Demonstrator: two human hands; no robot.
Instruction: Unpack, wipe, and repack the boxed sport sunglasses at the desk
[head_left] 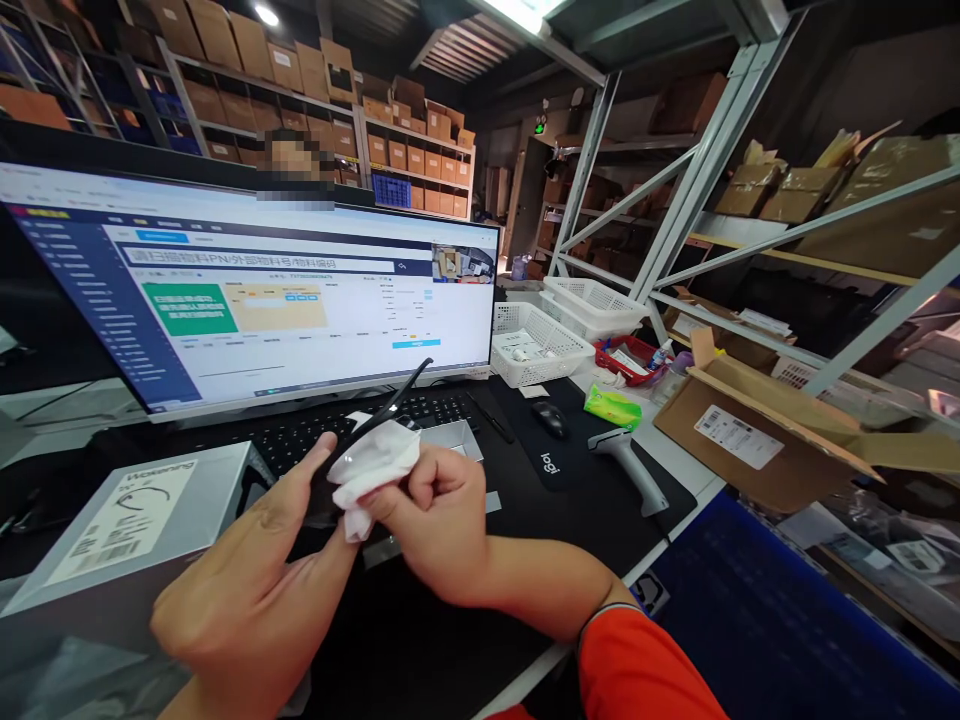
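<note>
Over the keyboard, my left hand (262, 590) grips a pair of black-framed glasses (392, 408), with one thin temple arm pointing up and right. A crumpled white tissue (379, 460) covers part of the lens area, pinched in the closed fingers of my right hand (442, 520). Both hands are close together, and the tissue touches the glasses. Much of the frame is hidden behind the tissue and fingers. Behind my right hand, a small open grey box (457, 440) lies partly covered. To the left stands a grey box with a white label (127, 515).
A monitor (300, 300) spans the back, with a keyboard (420, 412) below it. Rightward lie a mouse (550, 418), a barcode scanner (630, 470), a green packet (613, 407) and a white basket (536, 350). An open cardboard box (750, 430) stands at the far right.
</note>
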